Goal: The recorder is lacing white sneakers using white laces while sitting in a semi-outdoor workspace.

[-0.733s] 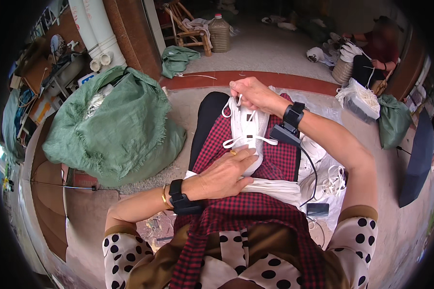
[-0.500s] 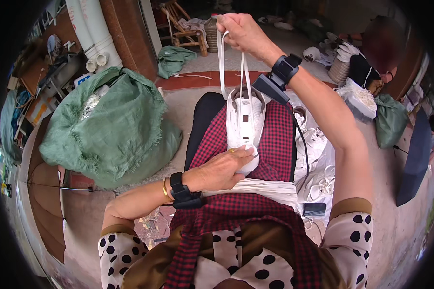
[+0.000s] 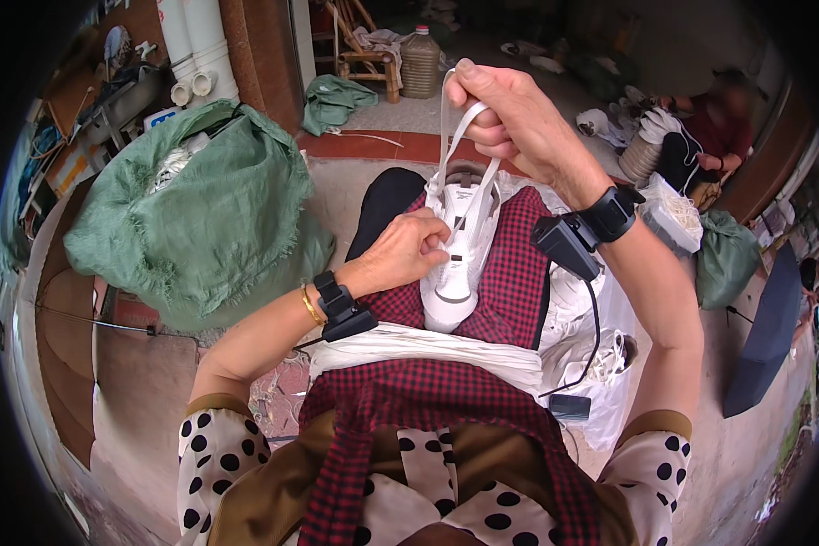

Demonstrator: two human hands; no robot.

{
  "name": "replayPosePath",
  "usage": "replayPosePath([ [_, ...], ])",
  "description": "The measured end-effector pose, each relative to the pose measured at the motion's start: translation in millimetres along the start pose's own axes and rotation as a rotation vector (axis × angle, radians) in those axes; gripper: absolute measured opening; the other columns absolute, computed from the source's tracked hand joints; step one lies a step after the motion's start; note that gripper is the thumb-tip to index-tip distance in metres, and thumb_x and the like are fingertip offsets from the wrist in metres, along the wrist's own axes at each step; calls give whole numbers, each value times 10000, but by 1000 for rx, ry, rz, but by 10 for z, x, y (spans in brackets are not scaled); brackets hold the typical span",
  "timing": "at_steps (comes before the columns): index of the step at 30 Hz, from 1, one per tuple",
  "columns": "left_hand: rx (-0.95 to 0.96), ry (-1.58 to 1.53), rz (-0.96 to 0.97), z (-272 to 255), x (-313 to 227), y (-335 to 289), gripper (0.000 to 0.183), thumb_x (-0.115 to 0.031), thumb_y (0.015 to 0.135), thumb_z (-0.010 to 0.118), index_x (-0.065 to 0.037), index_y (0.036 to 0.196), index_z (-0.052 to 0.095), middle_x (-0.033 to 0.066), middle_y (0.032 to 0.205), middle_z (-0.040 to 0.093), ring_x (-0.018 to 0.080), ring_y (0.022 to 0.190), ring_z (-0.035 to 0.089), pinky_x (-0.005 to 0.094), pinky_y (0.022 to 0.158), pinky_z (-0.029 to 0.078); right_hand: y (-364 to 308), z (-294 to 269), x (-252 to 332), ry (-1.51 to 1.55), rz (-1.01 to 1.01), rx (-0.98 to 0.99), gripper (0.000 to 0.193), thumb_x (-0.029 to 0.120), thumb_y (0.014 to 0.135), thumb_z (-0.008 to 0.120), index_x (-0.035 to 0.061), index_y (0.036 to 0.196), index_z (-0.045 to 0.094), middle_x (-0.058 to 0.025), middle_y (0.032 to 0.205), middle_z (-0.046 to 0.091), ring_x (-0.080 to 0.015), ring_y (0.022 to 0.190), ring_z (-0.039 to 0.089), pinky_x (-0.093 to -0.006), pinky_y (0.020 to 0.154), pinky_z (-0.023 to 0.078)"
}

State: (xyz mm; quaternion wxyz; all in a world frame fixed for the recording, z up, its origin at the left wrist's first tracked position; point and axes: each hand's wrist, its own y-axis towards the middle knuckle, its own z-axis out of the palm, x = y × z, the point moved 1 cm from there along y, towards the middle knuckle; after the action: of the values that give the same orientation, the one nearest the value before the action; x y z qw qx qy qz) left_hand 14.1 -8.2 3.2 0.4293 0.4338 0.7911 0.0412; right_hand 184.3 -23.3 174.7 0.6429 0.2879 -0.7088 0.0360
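My left hand (image 3: 409, 250) presses the white shoe (image 3: 460, 246) down on my lap; my right hand (image 3: 510, 118), raised farther out, pinches its white laces (image 3: 455, 136) taut.

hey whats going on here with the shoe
A seated person is lacing a white shoe that rests on their lap over a red checked cloth. The left hand steadies the shoe at its side, while the right hand is raised, pulling the white laces taut above it. A large green sack sits on the person's left.
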Motion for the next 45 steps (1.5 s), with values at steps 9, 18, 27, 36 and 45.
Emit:
replayPosePath([
  [9, 210, 46, 224, -163, -76, 147, 111, -55, 819, 646, 56, 816, 641, 173, 765, 592, 321, 696, 604, 386, 660, 482, -204, 323, 109, 118, -14, 84, 390, 385, 1043, 480, 63, 831, 539, 103, 560, 280, -4, 463, 221, -189, 405, 165],
  [18, 258, 378, 338, 91, -158, 367, 222, -205, 867, 639, 13, 844, 606, 174, 710, 603, 370, 701, 627, 463, 653, 496, -195, 366, 69, 206, 18, 77, 391, 383, 1046, 478, 54, 852, 563, 101, 574, 309, 0, 466, 223, -186, 402, 162],
  [27, -405, -283, -346, -320, 212, 51, 402, -235, 1001, 369, 39, 833, 610, 169, 816, 693, 156, 532, 595, 281, 490, 485, -321, 194, 143, 318, -88, -27, 374, 391, 1047, 471, 53, 901, 541, 106, 589, 239, 2, 478, 216, -171, 400, 164],
  [36, -701, -1313, -603, -1622, 1074, -511, 293, 19, 950, 343, 87, 1221, 431, 264, 1240, 558, 380, 1161, 606, 352, 901, 596, -962, -1485, 459, 267, -304, -435, 287, 279, 1064, 445, 33, 943, 532, 77, 588, 265, -12, 471, 222, -192, 375, 185],
  [45, -499, 452, -498, -1821, 1076, -595, 328, -104, 884, 538, 53, 1146, 657, 186, 965, 703, 269, 878, 690, 361, 775, 551, -1841, -2350, -767, -1711, 406, -526, 213, 165, 893, 619, -36, 934, 679, -202, 815, 690, -336, 782, 700, -409, 711, 532],
])
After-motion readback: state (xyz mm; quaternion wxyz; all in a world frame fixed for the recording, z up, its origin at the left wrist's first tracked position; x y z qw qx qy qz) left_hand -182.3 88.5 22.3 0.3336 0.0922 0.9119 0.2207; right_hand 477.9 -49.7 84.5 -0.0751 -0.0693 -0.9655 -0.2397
